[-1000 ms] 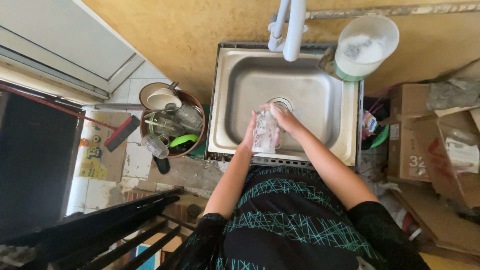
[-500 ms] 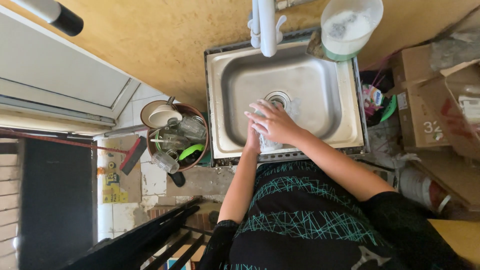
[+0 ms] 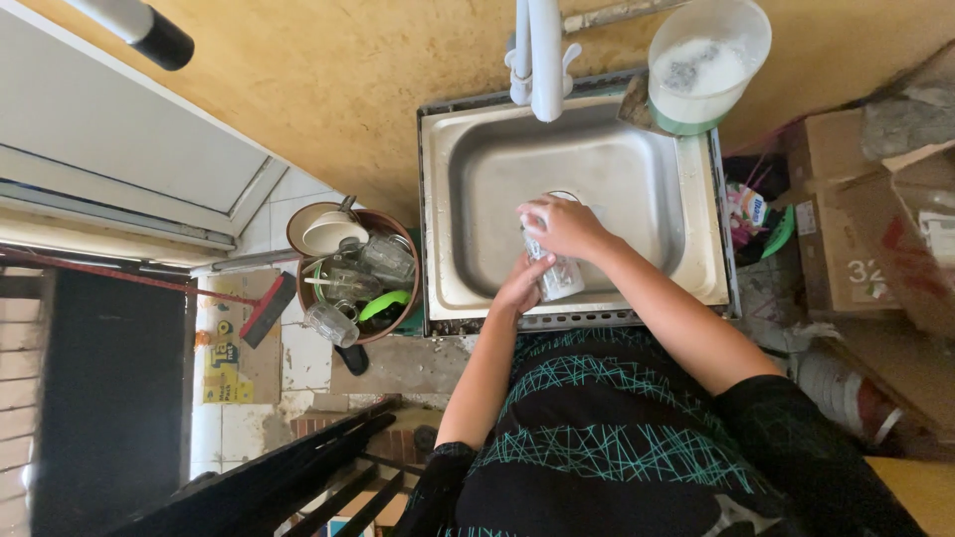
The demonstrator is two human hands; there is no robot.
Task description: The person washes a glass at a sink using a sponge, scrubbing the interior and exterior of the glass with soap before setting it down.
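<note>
Over a steel sink (image 3: 637, 169) I hold a clear drinking glass (image 3: 559, 278). My left hand (image 3: 519, 288) grips it from below and the left side. My right hand (image 3: 562, 227) lies over the glass's top end, fingers curled onto it. The glass is tilted, its ridged side showing between my two hands. A white tap pipe (image 3: 542, 55) hangs above the sink's far edge.
A white bucket of soapy water (image 3: 706, 65) stands at the sink's far right corner. On the floor to the left sits a brown basin (image 3: 358, 283) with several glasses, a bowl and a green item. Cardboard boxes (image 3: 856, 229) are stacked on the right. A broom (image 3: 264, 308) lies left.
My right hand has shifted from the glass's side onto its top, and both hands have turned the glass. The camera view has drifted.
</note>
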